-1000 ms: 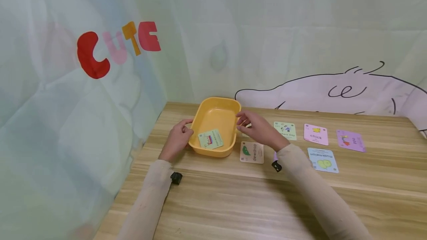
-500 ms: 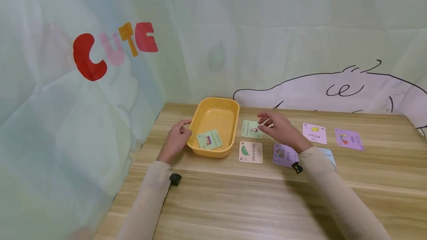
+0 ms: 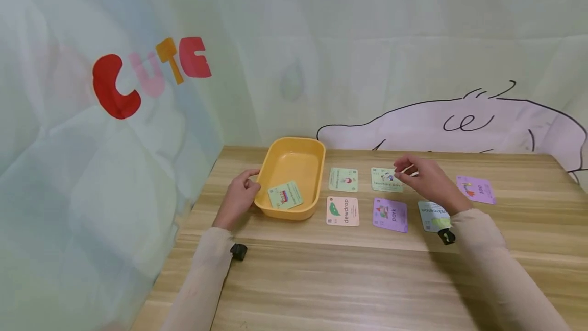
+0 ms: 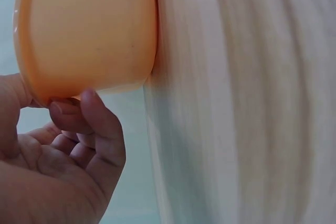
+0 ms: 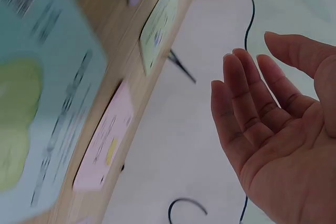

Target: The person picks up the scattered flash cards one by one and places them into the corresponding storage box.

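At the left side of the yellow tray [image 3: 317, 178], the left hand [image 3: 238, 197] grips the rim; in the left wrist view that hand [image 4: 68, 156] has thumb and fingers around the tray's edge [image 4: 94, 35]. A green card [image 3: 285, 195] lies inside the tray. Above the cards hovers the right hand [image 3: 427, 180], near the Teachers' Day card [image 3: 385, 180] and covering the spot of the pink card. From the right wrist, this hand [image 5: 283, 124] shows relaxed, spread fingers holding nothing, with the pink card [image 5: 106, 140] and muskmelon card [image 5: 42, 98] beside it.
Right of the tray lie a green card [image 3: 342, 180], the dewdrop card [image 3: 342, 211], the purple park card [image 3: 390, 214], the muskmelon card [image 3: 432, 215] and the zoo card [image 3: 475, 189]. A printed cloth [image 3: 390, 65] hangs behind the wooden table [image 3: 321, 280].
The right hand has moved from the tray's right rim rightward over the upper row of cards, uncovering the left green card and park card. The left hand has stayed at the tray.
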Demonstrator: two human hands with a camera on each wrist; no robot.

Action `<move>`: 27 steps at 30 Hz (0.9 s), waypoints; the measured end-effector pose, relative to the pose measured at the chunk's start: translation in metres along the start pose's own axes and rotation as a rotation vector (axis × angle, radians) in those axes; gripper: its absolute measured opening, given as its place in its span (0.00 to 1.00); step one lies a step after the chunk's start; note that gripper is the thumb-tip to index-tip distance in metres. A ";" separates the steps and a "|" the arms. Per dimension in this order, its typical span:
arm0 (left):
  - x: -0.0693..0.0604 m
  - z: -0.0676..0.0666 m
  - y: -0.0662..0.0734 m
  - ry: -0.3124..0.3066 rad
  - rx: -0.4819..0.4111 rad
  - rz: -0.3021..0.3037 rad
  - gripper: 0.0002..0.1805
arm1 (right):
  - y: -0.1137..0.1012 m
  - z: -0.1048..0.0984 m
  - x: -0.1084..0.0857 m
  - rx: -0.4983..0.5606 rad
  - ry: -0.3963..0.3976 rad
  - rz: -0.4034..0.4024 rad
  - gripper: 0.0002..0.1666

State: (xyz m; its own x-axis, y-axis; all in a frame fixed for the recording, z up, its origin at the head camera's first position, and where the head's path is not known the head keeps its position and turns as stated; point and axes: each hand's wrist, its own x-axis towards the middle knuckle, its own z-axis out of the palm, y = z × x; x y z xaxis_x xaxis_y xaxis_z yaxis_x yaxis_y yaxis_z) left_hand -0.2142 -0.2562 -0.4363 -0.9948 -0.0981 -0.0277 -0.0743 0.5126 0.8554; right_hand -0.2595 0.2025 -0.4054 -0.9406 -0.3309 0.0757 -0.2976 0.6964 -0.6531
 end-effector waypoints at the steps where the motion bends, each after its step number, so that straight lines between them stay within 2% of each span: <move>1: 0.000 0.000 0.000 0.001 0.001 0.000 0.26 | 0.003 -0.004 -0.003 -0.005 0.011 0.008 0.18; 7: 0.000 0.000 -0.002 0.001 0.004 0.005 0.26 | 0.028 -0.027 -0.018 -0.036 0.064 0.043 0.21; 14: 0.000 0.000 -0.001 -0.002 0.005 0.001 0.26 | 0.062 -0.051 -0.029 -0.061 0.074 0.128 0.27; 23: 0.001 0.001 -0.002 0.003 0.000 -0.005 0.25 | 0.098 -0.080 -0.036 -0.119 0.038 0.166 0.32; 27: 0.001 0.001 -0.003 0.001 -0.004 -0.014 0.26 | 0.110 -0.087 -0.038 -0.117 0.000 0.233 0.35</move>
State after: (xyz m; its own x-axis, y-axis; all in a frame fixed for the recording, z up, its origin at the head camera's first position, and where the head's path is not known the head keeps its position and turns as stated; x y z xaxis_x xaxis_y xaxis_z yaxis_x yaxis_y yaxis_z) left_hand -0.2155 -0.2568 -0.4395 -0.9936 -0.1060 -0.0386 -0.0875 0.5077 0.8571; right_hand -0.2702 0.3470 -0.4143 -0.9861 -0.1524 -0.0665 -0.0893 0.8227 -0.5614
